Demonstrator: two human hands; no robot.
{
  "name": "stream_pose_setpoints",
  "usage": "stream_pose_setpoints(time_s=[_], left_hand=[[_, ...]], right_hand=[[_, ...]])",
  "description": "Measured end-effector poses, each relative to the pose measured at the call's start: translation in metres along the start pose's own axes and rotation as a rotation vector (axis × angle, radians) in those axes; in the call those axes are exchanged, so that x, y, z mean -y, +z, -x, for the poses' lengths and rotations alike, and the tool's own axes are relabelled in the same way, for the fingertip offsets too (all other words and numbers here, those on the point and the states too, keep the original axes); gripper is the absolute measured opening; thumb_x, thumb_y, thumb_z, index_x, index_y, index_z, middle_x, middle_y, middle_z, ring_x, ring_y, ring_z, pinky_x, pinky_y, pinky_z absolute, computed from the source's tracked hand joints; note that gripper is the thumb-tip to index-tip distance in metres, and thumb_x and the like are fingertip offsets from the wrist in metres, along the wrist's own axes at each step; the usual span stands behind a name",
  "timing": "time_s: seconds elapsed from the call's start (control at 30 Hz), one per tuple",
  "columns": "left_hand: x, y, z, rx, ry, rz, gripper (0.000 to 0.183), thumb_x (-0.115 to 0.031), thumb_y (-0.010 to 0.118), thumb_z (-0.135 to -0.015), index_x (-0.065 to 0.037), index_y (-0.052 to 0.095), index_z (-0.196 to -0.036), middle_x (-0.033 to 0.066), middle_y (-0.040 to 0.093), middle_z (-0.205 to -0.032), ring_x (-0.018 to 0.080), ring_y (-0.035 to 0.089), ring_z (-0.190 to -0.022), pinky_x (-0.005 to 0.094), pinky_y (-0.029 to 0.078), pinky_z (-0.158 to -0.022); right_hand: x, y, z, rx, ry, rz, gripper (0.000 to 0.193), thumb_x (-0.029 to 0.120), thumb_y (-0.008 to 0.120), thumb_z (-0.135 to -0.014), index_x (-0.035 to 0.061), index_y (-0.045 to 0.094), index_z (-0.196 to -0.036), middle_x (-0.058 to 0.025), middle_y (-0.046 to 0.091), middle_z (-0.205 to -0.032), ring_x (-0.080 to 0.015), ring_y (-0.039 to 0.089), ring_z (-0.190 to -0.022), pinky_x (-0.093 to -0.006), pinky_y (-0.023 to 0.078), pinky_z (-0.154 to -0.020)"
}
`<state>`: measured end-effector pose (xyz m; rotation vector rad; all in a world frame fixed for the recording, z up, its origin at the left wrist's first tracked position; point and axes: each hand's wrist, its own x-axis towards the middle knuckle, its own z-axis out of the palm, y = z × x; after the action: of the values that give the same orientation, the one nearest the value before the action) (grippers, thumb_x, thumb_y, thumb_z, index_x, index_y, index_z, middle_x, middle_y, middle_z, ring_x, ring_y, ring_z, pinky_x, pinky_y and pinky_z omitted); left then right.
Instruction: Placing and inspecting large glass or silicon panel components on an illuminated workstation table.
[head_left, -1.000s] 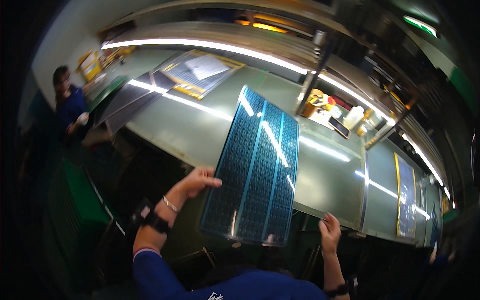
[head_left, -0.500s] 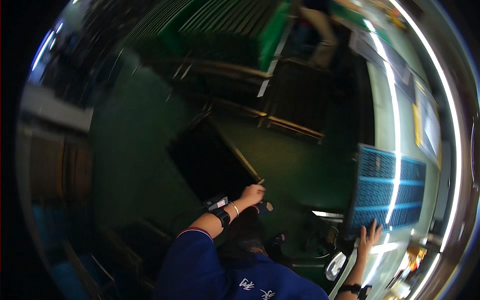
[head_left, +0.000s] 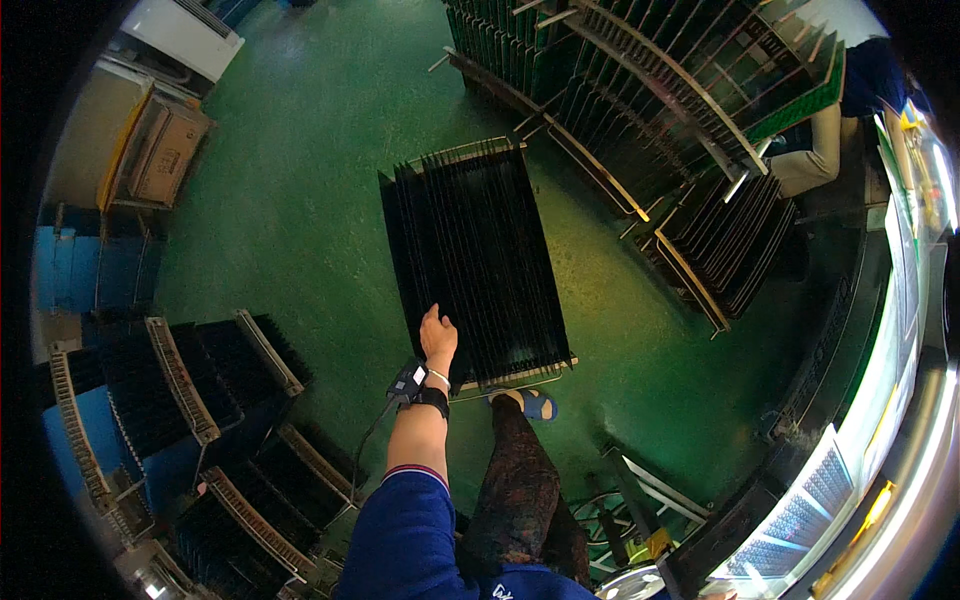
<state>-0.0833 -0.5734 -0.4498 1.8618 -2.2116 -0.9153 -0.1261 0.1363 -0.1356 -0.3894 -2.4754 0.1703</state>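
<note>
Panels [head_left: 475, 265] are blk, thin, approx. parallel, racked.

I am seeing a mostly matt finish on the thin black upright sheets [head_left: 480, 260]. My silvery metal bracelet [head_left: 438, 377] is shining smoothly, my dark-blue sleeve [head_left: 405, 530] is showing matt cloth, the mottled green floor [head_left: 270, 220] is looking faintly glossy, the brown box [head_left: 170, 155] is resembling dull cardboard, and the blue-grey striped panel [head_left: 795, 515] is gleaming glossily.
</note>
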Motion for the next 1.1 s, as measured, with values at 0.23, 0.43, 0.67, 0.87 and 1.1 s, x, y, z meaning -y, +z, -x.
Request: stream_pose_setpoints(time_s=[0.23, 0.43, 0.67, 0.87, 1.1], left_hand=[[-0.012, 0.03, -0.008, -0.082, 0.022, -0.134, 0.041, -0.009, 0.055, -0.084, 0.005, 0.051, -0.122, 0.0237, 0.05, -0.125, 0.0364, 0.047, -0.118, 0.0407, 0.039, -0.1], [-0.01, 0.038, -0.013, -0.151, 0.031, -0.194, 0.039, -0.008, 0.055, -0.082, 0.005, 0.052, -0.119, 0.0228, 0.05, -0.125, 0.0367, 0.048, -0.115, 0.0412, 0.041, -0.097], [-0.026, 0.037, -0.025, -0.196, 0.029, -0.148, 0.033, -0.004, 0.058, -0.079, 0.005, 0.055, -0.11, 0.0212, 0.057, -0.1, 0.0375, 0.056, -0.095, 0.0431, 0.045, -0.085], [-0.027, 0.033, -0.053, -0.077, -0.024, -0.383, 0.026, -0.002, 0.062, -0.076, 0.004, 0.052, -0.099, 0.0207, 0.049, -0.1, 0.0363, 0.057, -0.091, 0.0419, 0.051, -0.078], [-0.029, 0.033, -0.067, 0.092, -0.113, -0.273, 0.025, -0.005, 0.066, -0.073, 0.003, 0.056, -0.094, 0.0239, 0.065, -0.09, 0.0416, 0.064, -0.085, 0.0465, 0.052, -0.077]], right_hand=[[0.011, 0.0, 0.005, 0.025, -0.081, 0.0, 0.028, 0.023, 0.05, -0.092, 0.0004, 0.062, -0.104, -0.0141, 0.058, -0.103, -0.0223, 0.055, -0.093, -0.0368, 0.043, -0.079], [0.014, 0.009, 0.004, 0.038, -0.117, -0.012, 0.026, 0.022, 0.049, -0.092, 0.0012, 0.061, -0.103, -0.012, 0.057, -0.099, -0.0202, 0.054, -0.089, -0.0349, 0.042, -0.075], [0.017, 0.024, -0.009, 0.031, -0.142, -0.036, 0.024, 0.02, 0.048, -0.092, 0.0022, 0.061, -0.102, -0.0096, 0.056, -0.095, -0.0178, 0.052, -0.083, -0.0328, 0.04, -0.071], [0.019, 0.033, -0.017, -0.001, -0.153, -0.06, 0.023, 0.019, 0.047, -0.092, 0.0029, 0.06, -0.102, -0.0075, 0.055, -0.091, -0.0158, 0.051, -0.079, -0.0309, 0.039, -0.067], [0.018, 0.039, -0.026, -0.056, -0.129, -0.059, 0.021, 0.017, 0.046, -0.092, 0.0039, 0.059, -0.101, -0.005, 0.054, -0.087, -0.0134, 0.049, -0.074, -0.0287, 0.038, -0.063]])
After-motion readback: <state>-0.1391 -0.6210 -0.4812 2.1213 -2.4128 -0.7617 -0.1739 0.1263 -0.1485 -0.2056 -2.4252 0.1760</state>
